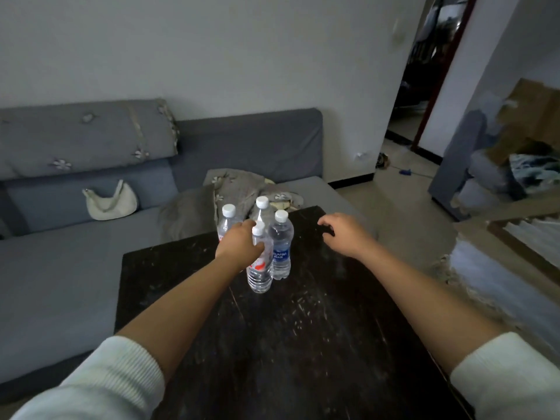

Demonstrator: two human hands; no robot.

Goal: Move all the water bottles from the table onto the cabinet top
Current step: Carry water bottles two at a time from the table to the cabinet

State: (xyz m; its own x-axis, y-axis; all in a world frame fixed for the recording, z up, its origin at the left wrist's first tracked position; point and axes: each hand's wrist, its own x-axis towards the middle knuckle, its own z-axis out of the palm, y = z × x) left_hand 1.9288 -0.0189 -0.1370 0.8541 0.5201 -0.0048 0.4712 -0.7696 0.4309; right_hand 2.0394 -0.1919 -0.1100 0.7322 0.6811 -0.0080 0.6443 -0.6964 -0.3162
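Four water bottles are bunched up on the dark scratched table, all upright with white caps, sitting toward its far end. Nearest one is the red-label bottle, clear and ribbed at the bottom. Just right of it, pretty much touching, is the Aquafina bottle with the blue label. Behind the red-label one stands the tall back bottle, and off to its left is the left back bottle, mostly hidden by the hand. The left hand is curled around the upper part of the red-label bottle, thumb lying across the front just under the cap, fingers wrapping behind it, so it's got a grip on it while the bottle's base sits on the tabletop as far as I can see. The right hand hovers over the table well to the right of the red-label bottle, fingers loosely bent and spread, palm down, nothing in it. Both arms have white ribbed sleeves pushed up. Beyond the bottles there's a grey sofa with a cream handbag on the seat and a crumpled grey blanket right behind the bottle cluster. Can't spot the cabinet from this angle.
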